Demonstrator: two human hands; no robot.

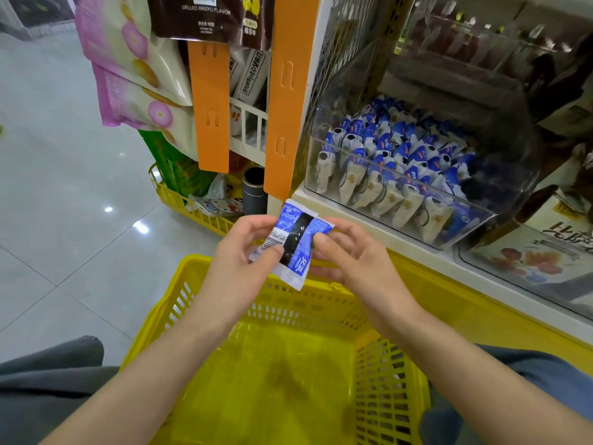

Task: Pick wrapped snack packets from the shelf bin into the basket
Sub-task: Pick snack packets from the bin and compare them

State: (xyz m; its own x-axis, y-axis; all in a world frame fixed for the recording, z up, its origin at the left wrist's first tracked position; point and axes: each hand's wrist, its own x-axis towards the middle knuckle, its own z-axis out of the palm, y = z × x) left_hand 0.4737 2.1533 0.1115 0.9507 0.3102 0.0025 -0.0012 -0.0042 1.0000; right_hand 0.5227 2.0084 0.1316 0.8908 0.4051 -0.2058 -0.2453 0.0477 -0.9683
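I pinch the blue-and-white crinkly foil snack packet [293, 244] between my left hand [247, 252] and right hand [346, 255], just above the far rim of the yellow slotted plastic basket [179, 303]; best release low and centred.

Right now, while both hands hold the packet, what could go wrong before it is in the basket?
1. The packet hangs over the far rim of the yellow basket, not its middle; released here, it might fall outside onto the floor.
2. The left hand and the right hand pinch only its edges with the fingers, so the wrapper could slip.
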